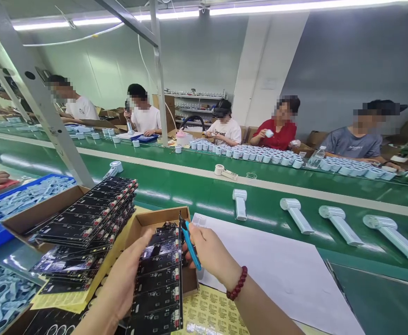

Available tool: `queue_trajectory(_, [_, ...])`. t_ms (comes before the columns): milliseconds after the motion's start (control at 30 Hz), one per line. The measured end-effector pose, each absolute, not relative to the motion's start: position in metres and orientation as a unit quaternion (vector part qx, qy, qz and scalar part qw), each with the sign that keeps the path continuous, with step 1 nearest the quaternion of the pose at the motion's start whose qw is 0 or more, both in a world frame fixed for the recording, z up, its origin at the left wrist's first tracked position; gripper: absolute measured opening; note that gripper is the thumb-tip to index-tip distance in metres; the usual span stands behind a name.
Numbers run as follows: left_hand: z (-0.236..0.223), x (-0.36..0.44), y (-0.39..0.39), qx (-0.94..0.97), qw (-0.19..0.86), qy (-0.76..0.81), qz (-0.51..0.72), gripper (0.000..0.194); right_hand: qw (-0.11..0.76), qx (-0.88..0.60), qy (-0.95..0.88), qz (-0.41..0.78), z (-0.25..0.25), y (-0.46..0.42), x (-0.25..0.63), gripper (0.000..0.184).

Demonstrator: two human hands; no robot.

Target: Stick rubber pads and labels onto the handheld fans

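Note:
My left hand (120, 284) grips a long black circuit board panel (158, 288) by its left edge and holds it upright over the bench. My right hand (209, 253) is closed on small cutters with blue handles (191, 244), whose tip meets the top right edge of the panel. A red bead bracelet (237, 283) sits on my right wrist. Behind the panel stands a small open cardboard box (148, 218) with black pieces inside. A tall stack of the same black panels (88, 218) lies to the left.
A white sheet (277, 265) covers the bench at right. Several white handheld fan bodies (296, 215) lie on the green conveyor (197, 186). Blue trays of pale parts (15, 200) stand at left. Several people work across the line, behind rows of white parts (249, 153).

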State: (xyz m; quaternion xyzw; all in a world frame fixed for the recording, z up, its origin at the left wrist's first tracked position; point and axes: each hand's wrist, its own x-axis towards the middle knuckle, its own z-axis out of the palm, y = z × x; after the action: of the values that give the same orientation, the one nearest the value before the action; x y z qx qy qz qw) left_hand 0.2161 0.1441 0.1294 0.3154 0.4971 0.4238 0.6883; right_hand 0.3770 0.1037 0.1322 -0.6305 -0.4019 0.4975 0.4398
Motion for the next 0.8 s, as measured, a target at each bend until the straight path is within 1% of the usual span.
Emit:
queue_trajectory(100, [0.124,0.215,0.144,0.35,0.688,0.487,0.409,0.033,0.426,-0.615,-0.43,0.505,0.136,0.096,0.379,0.044])
queue_trajectory(167, [0.123,0.214,0.145,0.345,0.676,0.498,0.42,0.032,0.411,-0.608,-0.464,0.497,0.142,0.086,0.381,0.045])
queue_trajectory(267, [0.127,0.212,0.146,0.342,0.665,0.498,0.439,0.036,0.368,-0.617,-0.521,0.461,0.149,0.07,0.382,0.047])
queue_trajectory(333, [0.13,0.212,0.146,0.345,0.664,0.49,0.447,0.037,0.349,-0.639,-0.546,0.415,0.15,0.063,0.38,0.052])
queue_trajectory(400, [0.132,0.212,0.145,0.328,0.668,0.489,0.454,0.031,0.356,-0.651,-0.546,0.389,0.147,0.062,0.377,0.057])
queue_trajectory(433, [0.132,0.213,0.144,0.306,0.679,0.494,0.448,0.026,0.372,-0.642,-0.533,0.406,0.145,0.064,0.375,0.059])
queue_trajectory(500, [0.13,0.215,0.143,0.231,0.738,0.498,0.392,0.021,0.415,-0.594,-0.476,0.498,0.141,0.069,0.371,0.063])
queue_trajectory(567, [0.127,0.217,0.142,0.161,0.798,0.486,0.317,0.024,0.444,-0.549,-0.41,0.577,0.137,0.075,0.368,0.065])
queue_trajectory(600, [0.127,0.217,0.143,0.144,0.806,0.491,0.299,0.027,0.449,-0.544,-0.392,0.59,0.135,0.079,0.367,0.065])
queue_trajectory(633, [0.127,0.217,0.143,0.141,0.796,0.504,0.303,0.03,0.449,-0.553,-0.386,0.586,0.134,0.083,0.366,0.064])
queue_trajectory(700, [0.129,0.216,0.142,0.169,0.751,0.532,0.352,0.034,0.444,-0.583,-0.396,0.555,0.132,0.09,0.367,0.061])
queue_trajectory(800, [0.131,0.213,0.138,0.235,0.724,0.525,0.381,0.029,0.44,-0.611,-0.411,0.514,0.129,0.098,0.371,0.055])
